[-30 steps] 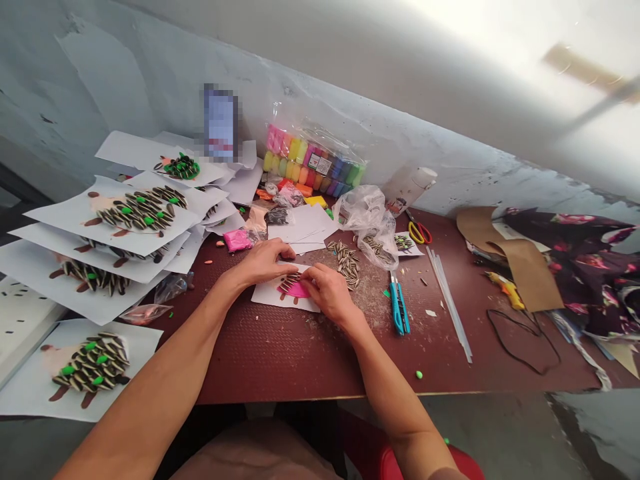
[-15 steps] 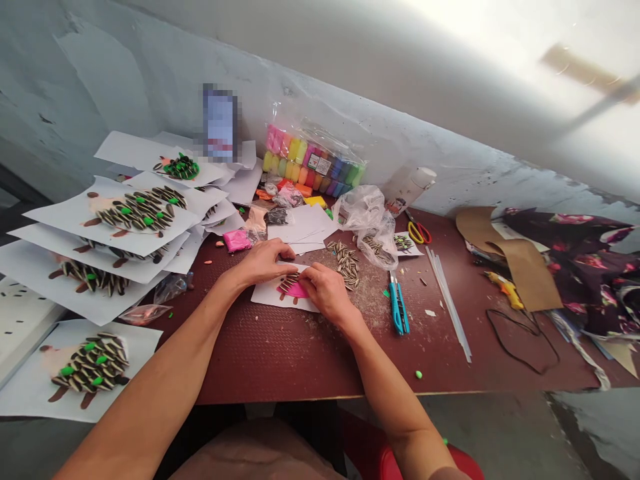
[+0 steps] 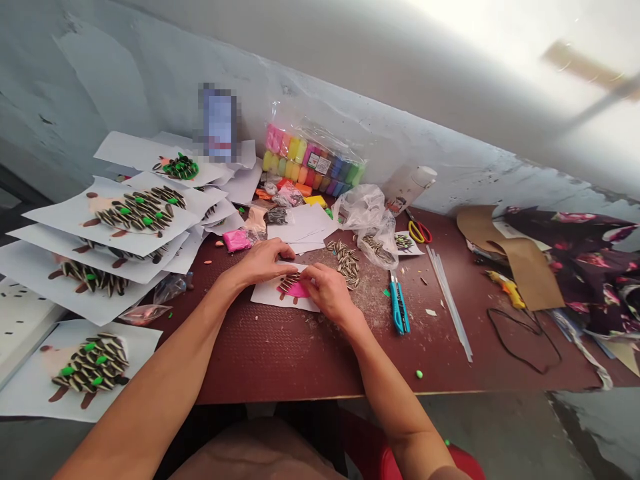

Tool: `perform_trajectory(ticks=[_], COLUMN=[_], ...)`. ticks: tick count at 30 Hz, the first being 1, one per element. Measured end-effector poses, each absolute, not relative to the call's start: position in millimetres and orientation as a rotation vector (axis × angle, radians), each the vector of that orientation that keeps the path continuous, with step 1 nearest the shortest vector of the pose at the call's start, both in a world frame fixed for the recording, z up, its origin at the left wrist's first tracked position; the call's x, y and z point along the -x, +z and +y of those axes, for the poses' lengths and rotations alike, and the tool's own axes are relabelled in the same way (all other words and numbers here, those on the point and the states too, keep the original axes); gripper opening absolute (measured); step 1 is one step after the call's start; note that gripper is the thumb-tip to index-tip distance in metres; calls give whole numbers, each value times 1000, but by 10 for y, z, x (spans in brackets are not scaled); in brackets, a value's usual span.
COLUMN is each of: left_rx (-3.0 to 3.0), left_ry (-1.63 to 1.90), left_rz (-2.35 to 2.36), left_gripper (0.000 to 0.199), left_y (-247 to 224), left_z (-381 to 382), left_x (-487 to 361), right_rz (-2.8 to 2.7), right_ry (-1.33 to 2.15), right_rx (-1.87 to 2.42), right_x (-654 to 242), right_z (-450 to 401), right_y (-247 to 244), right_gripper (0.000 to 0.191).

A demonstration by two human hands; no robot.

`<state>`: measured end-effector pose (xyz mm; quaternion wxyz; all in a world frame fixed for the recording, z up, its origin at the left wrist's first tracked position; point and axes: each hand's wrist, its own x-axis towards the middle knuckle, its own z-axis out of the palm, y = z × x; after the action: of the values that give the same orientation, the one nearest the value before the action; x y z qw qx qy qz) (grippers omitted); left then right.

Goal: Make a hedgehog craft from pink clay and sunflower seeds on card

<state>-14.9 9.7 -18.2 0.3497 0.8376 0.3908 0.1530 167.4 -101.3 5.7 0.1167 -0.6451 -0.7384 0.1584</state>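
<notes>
A small white paper card point(image 3: 260, 295) lies on the table before me, bearing a pink clay shape point(image 3: 299, 290). Striped sunflower seeds point(image 3: 289, 283) stand in a row in the clay's left part. My left hand point(image 3: 263, 262) rests at the card's upper left edge, thumb and forefinger apart, with nothing visible between them. Over the card's right side, my right hand point(image 3: 326, 290) has its fingers pinched together against the pink clay; whatever is between the fingertips is hidden. Just beyond the right hand lies a pile of loose sunflower seeds point(image 3: 346, 261).
Paper sheets with seed hedgehogs point(image 3: 135, 210) are stacked at left. Behind are a bag of coloured clay point(image 3: 313, 160), blank paper point(image 3: 300, 223) and a plastic bag point(image 3: 367, 217). To the right lie a blue utility knife point(image 3: 399, 307), scissors point(image 3: 419, 231), clear sticks point(image 3: 450, 303) and a yellow glue gun point(image 3: 506, 288).
Almost nothing differs. Both hands stay at the card, and the right fingers have shifted only very slightly.
</notes>
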Motion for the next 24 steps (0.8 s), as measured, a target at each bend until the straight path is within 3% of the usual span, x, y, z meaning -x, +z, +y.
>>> perform_trajectory(ticks=[13,24], left_rx=[-2175,-2027], left_ry=[405,594], left_rz=[1023,1038], left_gripper=[35,25], left_y=[-196,-213], left_z=[101,119], left_x=[142,136], right_rz=[-2172,-1811], right_ry=[435,232], right_rx=[1904,1990], right_x=[-1675,-2121], right_z=[-1011,-967], right_y=[26,51], right_gripper=[18,17])
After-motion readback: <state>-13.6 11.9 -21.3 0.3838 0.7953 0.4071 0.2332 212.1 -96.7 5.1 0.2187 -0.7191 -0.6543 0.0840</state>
